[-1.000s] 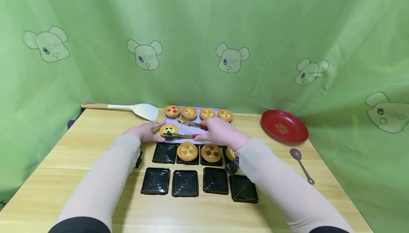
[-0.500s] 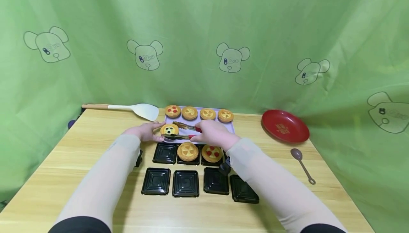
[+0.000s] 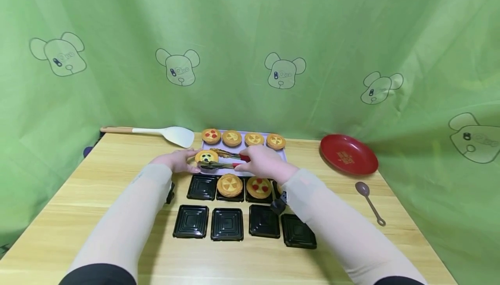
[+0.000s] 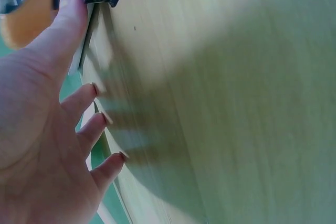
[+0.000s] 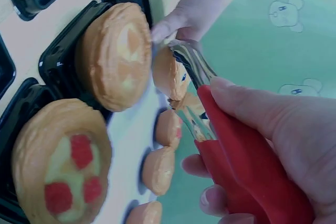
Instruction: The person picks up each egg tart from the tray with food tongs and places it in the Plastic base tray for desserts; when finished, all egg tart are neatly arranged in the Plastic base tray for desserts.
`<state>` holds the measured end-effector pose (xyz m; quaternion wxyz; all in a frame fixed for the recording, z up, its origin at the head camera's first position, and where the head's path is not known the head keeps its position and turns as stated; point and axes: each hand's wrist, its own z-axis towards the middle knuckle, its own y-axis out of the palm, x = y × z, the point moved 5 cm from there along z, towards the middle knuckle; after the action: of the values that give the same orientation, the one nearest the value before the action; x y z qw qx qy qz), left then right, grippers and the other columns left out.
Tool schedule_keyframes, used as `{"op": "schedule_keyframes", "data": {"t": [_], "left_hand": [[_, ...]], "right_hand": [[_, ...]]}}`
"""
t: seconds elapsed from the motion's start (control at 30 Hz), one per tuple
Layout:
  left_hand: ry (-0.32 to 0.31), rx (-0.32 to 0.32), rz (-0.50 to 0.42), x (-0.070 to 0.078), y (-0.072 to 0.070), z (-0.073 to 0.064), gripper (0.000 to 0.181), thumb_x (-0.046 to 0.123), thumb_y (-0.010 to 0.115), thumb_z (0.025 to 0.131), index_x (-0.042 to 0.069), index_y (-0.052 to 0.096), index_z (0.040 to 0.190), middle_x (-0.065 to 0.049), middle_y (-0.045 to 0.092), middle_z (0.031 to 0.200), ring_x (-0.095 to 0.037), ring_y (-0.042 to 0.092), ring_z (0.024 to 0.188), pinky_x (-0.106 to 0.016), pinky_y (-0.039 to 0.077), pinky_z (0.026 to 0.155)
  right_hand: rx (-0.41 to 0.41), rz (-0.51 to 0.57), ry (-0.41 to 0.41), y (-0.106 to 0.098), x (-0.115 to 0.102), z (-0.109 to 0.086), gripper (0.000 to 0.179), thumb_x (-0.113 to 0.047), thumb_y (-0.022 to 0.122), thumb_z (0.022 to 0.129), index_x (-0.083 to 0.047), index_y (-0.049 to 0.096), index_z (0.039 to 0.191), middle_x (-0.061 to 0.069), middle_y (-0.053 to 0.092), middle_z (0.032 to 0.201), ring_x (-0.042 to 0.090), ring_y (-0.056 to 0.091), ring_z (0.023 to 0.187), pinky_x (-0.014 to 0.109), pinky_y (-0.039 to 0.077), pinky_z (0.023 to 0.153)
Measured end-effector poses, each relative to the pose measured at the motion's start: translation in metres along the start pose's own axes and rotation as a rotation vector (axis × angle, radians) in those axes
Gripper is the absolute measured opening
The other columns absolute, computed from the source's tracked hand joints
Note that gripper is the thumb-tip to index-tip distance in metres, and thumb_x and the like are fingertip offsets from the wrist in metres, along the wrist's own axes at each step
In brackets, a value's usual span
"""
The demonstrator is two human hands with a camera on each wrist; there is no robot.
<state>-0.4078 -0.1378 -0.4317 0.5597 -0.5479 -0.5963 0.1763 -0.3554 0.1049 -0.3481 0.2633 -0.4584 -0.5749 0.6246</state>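
Observation:
My right hand (image 3: pixel 263 161) grips tongs (image 5: pixel 247 166) by their red handles, fingers curled round them. The metal ends reach left, one on each side of a tart with dark berries (image 3: pixel 204 156), at the front left of a lavender tray (image 3: pixel 228 160). My left hand (image 3: pixel 177 162) is at the tray's left edge beside this tart. In the left wrist view its fingers are spread and the thumb extends to the tray's edge. Several other tarts (image 3: pixel 231 138) line the tray's back.
Black square plastic trays (image 3: pixel 190 221) stand in two rows in front; some hold tarts (image 3: pixel 229 185). A white spatula (image 3: pixel 177 135) lies at the back left. To the right are a red plate (image 3: pixel 347 154) and a brown spoon (image 3: pixel 362 188). A green curtain (image 3: pixel 234 98) hangs behind.
My right hand has moved slightly left with the tongs, whose ends have come closer round the berry tart. That tart has shifted a little. The left hand has stayed at the tray's edge.

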Motion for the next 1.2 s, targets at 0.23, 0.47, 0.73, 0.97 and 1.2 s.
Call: {"op": "schedule_keyframes", "data": {"t": [0.23,0.47,0.73,0.97,1.2], "left_hand": [[0.020,0.022,0.015,0.003,-0.002,0.000,0.083,0.028,0.072,0.090,0.018,0.025,0.158,-0.022,0.015,0.161,-0.048,0.016,0.143,-0.067,0.011,0.112],[0.026,0.007,0.020,0.000,0.001,0.004,0.079,0.026,0.066,0.095,0.022,0.020,0.159,-0.021,0.011,0.161,-0.048,0.016,0.144,-0.064,0.011,0.114],[0.020,-0.002,0.015,0.001,0.001,0.002,0.087,0.043,0.068,0.090,0.021,0.020,0.159,-0.021,0.010,0.161,-0.047,0.014,0.144,-0.066,0.009,0.113],[0.030,0.008,0.025,0.003,0.000,-0.002,0.088,0.046,0.067,0.089,0.020,0.020,0.158,-0.022,0.012,0.161,-0.047,0.015,0.144,-0.065,0.010,0.113],[0.030,0.009,0.021,0.002,0.000,0.000,0.088,0.046,0.068,0.089,0.020,0.020,0.159,-0.022,0.011,0.161,-0.048,0.015,0.144,-0.066,0.010,0.113]], "right_hand": [[-0.026,0.043,-0.063,-0.009,-0.007,-0.018,0.030,-0.046,0.069,0.091,-0.018,0.070,0.100,-0.004,0.065,0.075,0.009,0.050,0.047,0.027,0.040,0.042],[-0.086,0.029,-0.165,-0.004,-0.019,-0.037,0.032,-0.042,0.070,0.091,-0.014,0.072,0.107,-0.006,0.065,0.068,0.006,0.051,0.050,0.028,0.044,0.048],[-0.059,-0.112,-0.195,0.005,-0.027,-0.044,0.030,-0.048,0.071,0.089,-0.019,0.065,0.083,-0.009,0.050,0.061,0.009,0.042,0.052,0.030,0.036,0.048],[-0.024,-0.145,-0.193,0.008,-0.028,-0.040,0.037,-0.047,0.072,0.088,-0.017,0.056,0.074,-0.008,0.044,0.060,0.010,0.039,0.053,0.029,0.032,0.047],[-0.033,-0.151,-0.176,0.007,-0.026,-0.038,0.037,-0.052,0.073,0.085,-0.019,0.059,0.078,-0.009,0.050,0.064,0.009,0.044,0.056,0.030,0.038,0.050]]}}
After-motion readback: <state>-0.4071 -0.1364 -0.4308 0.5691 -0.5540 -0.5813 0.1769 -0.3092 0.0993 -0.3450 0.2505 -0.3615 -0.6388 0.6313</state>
